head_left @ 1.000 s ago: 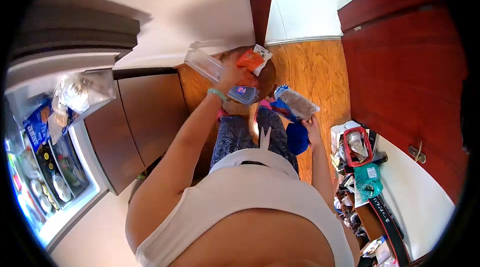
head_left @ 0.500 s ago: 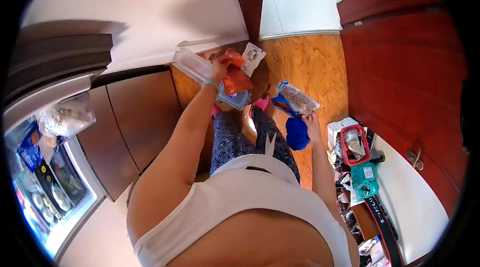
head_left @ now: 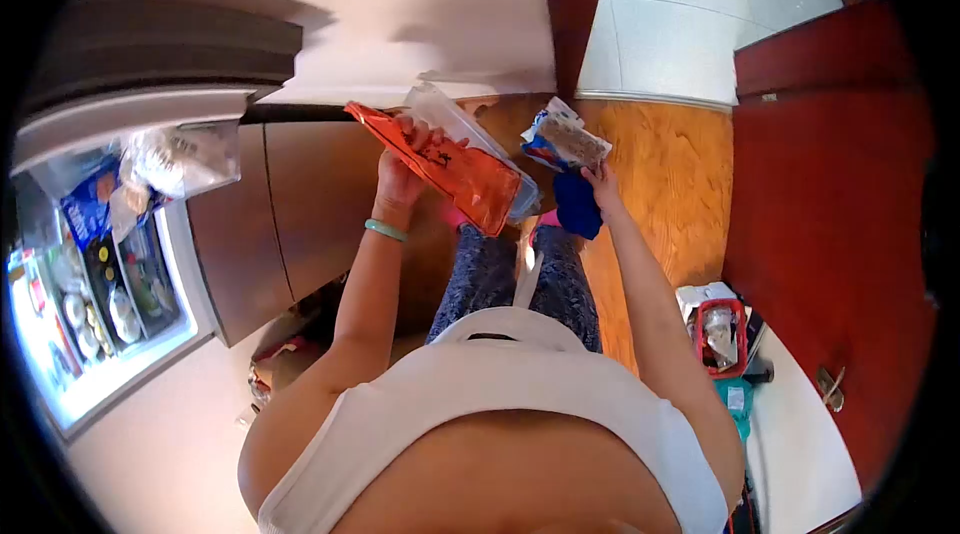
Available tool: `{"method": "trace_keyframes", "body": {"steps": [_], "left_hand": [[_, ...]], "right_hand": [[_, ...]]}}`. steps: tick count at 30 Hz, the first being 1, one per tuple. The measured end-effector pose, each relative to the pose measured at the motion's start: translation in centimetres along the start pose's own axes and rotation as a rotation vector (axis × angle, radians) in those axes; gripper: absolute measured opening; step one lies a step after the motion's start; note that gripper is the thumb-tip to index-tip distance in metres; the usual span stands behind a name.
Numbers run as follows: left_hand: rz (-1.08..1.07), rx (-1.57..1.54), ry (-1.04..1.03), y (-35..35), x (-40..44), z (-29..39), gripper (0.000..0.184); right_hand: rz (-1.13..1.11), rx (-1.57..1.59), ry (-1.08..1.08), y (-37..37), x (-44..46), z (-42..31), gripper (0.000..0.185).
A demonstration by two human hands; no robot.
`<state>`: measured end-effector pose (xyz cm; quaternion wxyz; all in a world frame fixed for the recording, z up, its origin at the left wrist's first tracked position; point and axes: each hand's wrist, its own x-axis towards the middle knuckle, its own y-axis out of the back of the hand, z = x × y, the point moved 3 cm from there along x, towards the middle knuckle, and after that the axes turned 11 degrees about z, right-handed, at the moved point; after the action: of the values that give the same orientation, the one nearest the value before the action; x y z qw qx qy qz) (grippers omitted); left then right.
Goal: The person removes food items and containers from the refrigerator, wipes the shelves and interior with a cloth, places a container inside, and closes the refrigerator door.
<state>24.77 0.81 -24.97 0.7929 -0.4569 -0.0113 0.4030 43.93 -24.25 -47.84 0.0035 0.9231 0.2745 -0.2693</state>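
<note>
My left hand (head_left: 402, 172), with a pale green bangle at the wrist, is closed on a flat orange packet (head_left: 468, 179). The packet slants over a clear plastic container (head_left: 462, 120) and a blue-tinted one (head_left: 526, 196). At the right, my right hand (head_left: 604, 188) is closed on a blue-and-white bag (head_left: 572, 140) with brownish contents behind a clear window. A dark blue bundle (head_left: 577, 206) hangs just below that bag, against my fingers; whether the two are joined I cannot tell.
An open fridge (head_left: 130, 364) with filled drawers stands at the left, beside brown cabinet doors (head_left: 235, 224). A red door (head_left: 830, 224) is at the right. Near it sits a red basket (head_left: 741, 339) above a green bag (head_left: 738, 404). Wooden floor (head_left: 660, 194) lies ahead.
My left hand has lifted the orange packet off the pile and brought it left, stretched out flat. My right hand has moved the blue-and-white bag and the blue bundle forward. The view has shifted.
</note>
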Motion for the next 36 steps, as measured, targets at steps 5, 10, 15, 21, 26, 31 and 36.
{"method": "trace_keyframes", "body": {"steps": [5, 10, 15, 21, 26, 31, 36], "left_hand": [[-0.139, -0.291, 0.002, -4.0, -0.9, 1.2, 0.011], [-0.178, -0.413, 0.073, -5.9, -0.5, 1.7, 0.013], [-0.223, -0.362, 0.074, -8.0, -0.6, 1.5, 0.018], [-0.357, -0.329, 0.129, -11.3, -2.1, 2.2, 0.013], [-0.442, -0.351, 0.227, -13.5, -2.7, 1.9, 0.02], [-0.573, -0.243, 0.42, -17.3, -3.1, 1.0, 0.018], [-0.554, -0.161, 0.483, -22.0, -4.6, 1.5, 0.031]], "right_hand": [[-0.027, -0.209, -0.203, -3.6, 1.0, 1.0, 0.055], [-0.051, -0.69, -0.058, -3.0, 2.6, 5.5, 0.062], [0.021, -0.956, -0.051, -2.5, 0.5, 2.2, 0.064], [-0.114, -0.85, 0.069, -0.4, -2.3, -6.3, 0.062], [-0.446, -0.731, 0.225, -3.6, -11.0, -23.5, 0.073], [-0.564, -0.679, 0.515, -8.1, -16.0, -30.7, 0.074], [-0.45, -0.734, 0.726, -10.3, -18.7, -33.5, 0.054]]}}
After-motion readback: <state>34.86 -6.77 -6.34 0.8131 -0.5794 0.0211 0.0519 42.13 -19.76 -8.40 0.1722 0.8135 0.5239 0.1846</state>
